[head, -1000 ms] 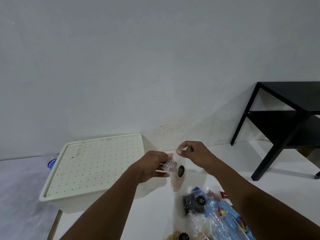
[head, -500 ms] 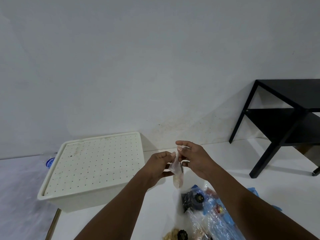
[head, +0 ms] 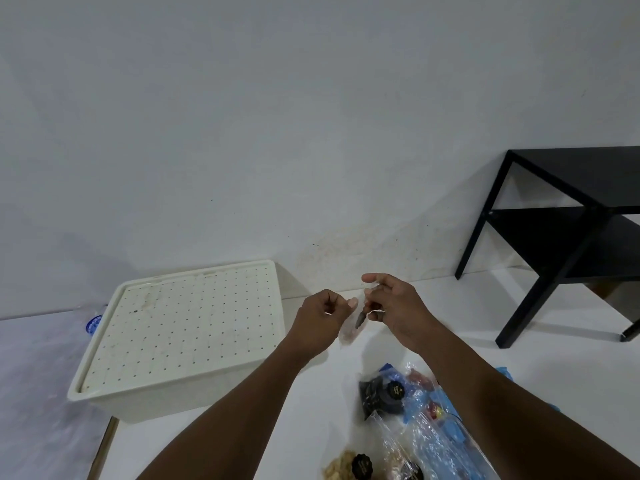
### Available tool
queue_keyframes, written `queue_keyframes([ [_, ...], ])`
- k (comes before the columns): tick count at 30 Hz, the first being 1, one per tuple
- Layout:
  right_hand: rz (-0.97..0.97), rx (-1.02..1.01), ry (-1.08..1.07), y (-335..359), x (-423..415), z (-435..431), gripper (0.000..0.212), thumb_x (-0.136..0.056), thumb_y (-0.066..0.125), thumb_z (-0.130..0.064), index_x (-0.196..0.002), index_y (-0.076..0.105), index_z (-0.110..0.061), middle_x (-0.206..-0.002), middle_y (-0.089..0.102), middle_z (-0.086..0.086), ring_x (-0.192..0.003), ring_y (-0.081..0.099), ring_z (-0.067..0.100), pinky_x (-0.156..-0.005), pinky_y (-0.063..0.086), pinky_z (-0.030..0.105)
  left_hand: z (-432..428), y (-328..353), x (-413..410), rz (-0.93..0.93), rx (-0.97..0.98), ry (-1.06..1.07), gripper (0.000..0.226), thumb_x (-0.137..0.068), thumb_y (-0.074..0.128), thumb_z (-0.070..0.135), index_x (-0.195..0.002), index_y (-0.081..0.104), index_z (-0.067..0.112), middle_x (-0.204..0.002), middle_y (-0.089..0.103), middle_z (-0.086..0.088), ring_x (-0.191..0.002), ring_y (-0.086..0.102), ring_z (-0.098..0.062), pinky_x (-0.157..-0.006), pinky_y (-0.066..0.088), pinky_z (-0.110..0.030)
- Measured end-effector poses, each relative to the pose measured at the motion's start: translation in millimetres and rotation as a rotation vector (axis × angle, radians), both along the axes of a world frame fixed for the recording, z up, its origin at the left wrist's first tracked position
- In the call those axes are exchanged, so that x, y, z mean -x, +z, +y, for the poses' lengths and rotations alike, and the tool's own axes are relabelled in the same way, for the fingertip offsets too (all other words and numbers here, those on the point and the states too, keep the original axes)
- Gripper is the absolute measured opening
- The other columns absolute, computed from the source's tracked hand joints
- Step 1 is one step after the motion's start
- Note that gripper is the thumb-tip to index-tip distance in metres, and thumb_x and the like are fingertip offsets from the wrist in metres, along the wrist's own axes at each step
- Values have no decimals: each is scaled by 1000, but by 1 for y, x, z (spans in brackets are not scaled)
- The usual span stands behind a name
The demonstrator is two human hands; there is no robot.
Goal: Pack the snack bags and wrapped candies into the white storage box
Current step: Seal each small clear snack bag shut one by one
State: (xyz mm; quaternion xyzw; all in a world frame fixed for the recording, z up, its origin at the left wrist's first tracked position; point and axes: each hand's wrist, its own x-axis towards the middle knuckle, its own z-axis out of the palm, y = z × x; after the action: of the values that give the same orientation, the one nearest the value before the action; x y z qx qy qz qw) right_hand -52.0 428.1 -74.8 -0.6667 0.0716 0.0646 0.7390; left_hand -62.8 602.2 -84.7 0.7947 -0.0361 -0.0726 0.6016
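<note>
Between the lidded white storage box (head: 194, 327) and the snack pile (head: 422, 420), my right hand (head: 398, 311) pinches the small clear snack bag (head: 353, 329), hanging off the floor. My left hand (head: 320, 318) curls loosely, gripping nothing. I should free it to lift the lid first, keeping the pinch firm.

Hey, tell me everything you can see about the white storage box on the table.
The white storage box is a low, squarish bin that looks like off-white plastic. Its lid is on, a flat panel dotted with a regular grid of small holes and marked with a few faint smudges near the back. It sits level on the white table, at the left, its near left corner by the table's edge, the back close to the wall. Neither hand touches it; the left hand hovers just to its right. Its inside is hidden.
</note>
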Motion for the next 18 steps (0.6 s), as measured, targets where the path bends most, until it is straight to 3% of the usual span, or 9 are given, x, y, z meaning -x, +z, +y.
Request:
queue_keyframes([
  [4,6,-1,16,-1,-2,-2,23,-95,57,0,-114,66,-9,-78,62,14,-75,63,25,-80,56,45,-4,-2,1,-23,-11,-39,23,-84,76,43,-84,71,20,-82,72,6,-77,65,-7,-74,55,-27],
  [9,53,-38,103,8,-3,-4,20,-93,60,-5,-112,64,-7,-85,68,15,-80,67,25,-76,52,38,-5,-3,-5,-122,-119,46,14,-84,78,30,-75,69,25,-72,69,9,-67,62,-6,-67,47,-20],
  [14,-38,407,197,10,-3,-15,14,-85,76,-22,-98,71,-20,-76,54,6,-73,51,16,-69,43,31,5,5,-5,-98,-143,76,12,-89,71,29,-80,72,22,-73,74,4,-73,70,-10,-70,50,-22],
  [18,-128,474,182,11,-2,-14,8,-86,76,-29,-88,72,-21,-92,68,4,-82,58,11,-75,45,23,14,10,-7,-79,-99,20,14,-91,71,29,-83,74,18,-74,76,0,-74,74,-14,-73,54,-25],
])
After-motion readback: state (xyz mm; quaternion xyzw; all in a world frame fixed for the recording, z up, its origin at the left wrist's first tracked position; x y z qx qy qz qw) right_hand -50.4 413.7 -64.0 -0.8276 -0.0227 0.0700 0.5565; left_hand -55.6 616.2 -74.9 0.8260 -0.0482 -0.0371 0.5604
